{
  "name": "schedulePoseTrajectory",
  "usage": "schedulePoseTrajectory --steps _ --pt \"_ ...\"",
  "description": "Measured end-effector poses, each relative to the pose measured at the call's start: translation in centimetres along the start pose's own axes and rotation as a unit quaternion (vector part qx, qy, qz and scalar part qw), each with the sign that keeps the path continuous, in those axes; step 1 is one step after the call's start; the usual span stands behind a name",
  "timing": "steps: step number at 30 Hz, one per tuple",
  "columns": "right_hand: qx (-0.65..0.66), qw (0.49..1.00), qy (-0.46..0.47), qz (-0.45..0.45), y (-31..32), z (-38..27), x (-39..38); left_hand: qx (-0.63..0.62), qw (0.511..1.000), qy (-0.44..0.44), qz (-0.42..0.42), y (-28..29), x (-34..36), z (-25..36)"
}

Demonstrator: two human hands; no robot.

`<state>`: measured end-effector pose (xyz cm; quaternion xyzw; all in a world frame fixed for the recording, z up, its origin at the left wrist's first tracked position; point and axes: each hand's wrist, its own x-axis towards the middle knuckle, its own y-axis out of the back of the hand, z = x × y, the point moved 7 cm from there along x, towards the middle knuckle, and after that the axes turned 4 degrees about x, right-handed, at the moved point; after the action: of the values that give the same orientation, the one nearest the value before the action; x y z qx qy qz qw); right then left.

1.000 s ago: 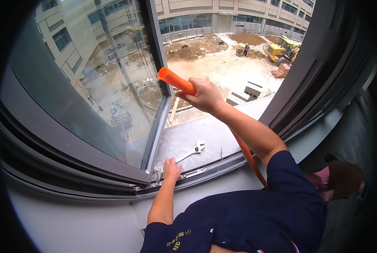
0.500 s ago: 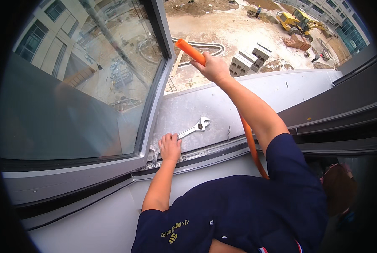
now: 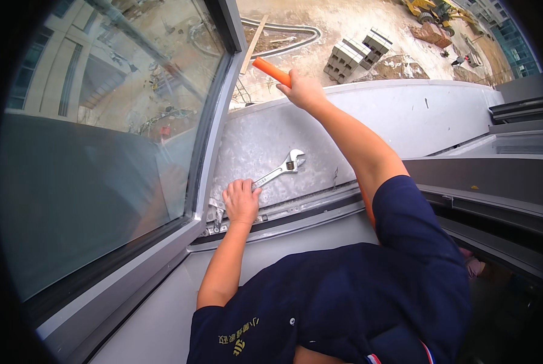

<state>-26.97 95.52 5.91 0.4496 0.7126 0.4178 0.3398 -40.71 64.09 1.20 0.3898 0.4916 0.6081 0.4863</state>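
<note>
My right hand (image 3: 306, 92) is wrapped round an orange hose (image 3: 272, 71), held out past the sill's outer edge. The hose's open end points to the upper left; farther back it passes under my right forearm, which hides part of it. On the inner side of the grey sill (image 3: 320, 136), my left hand (image 3: 241, 201) rests palm down, fingers bent. A silver adjustable wrench (image 3: 291, 162) lies against the sill, its jaw toward the upper right. Its handle comes out between my left thumb and index finger; the handle's end is hidden under the hand.
An opened window sash (image 3: 213, 127) with dark glass stands at the left. Metal window hardware (image 3: 218, 219) lies along the frame track beside my left wrist. Far below outside are stacked blocks (image 3: 359, 54), a wooden plank (image 3: 256, 43) and a yellow loader (image 3: 432, 12).
The view has tilted down and turned slightly, so the outdoor ground sits higher. My right hand with the hose is slightly lower over the sill's edge. Left hand and wrench keep their places together.
</note>
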Motion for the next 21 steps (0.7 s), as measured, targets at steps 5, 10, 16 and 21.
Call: schedulePoseTrajectory --steps 5,10,16,21 --pt "-0.025 0.996 -0.011 -0.089 -4.2 1.6 -1.8 -0.002 1.0 0.0 -0.014 -0.2 0.1 -0.2" --pt "-0.029 0.997 -0.005 -0.07 -5.8 2.7 -3.7 -0.003 1.0 0.0 -0.011 -0.1 0.3 -0.4" --pt "0.008 0.999 -0.008 -0.035 -6.6 3.3 -4.3 0.008 1.0 0.012 -0.021 -0.5 0.3 -0.1" --pt "0.031 0.999 -0.016 -0.02 -6.9 3.8 -4.8 0.003 1.0 0.009 -0.024 -0.5 0.1 0.4"
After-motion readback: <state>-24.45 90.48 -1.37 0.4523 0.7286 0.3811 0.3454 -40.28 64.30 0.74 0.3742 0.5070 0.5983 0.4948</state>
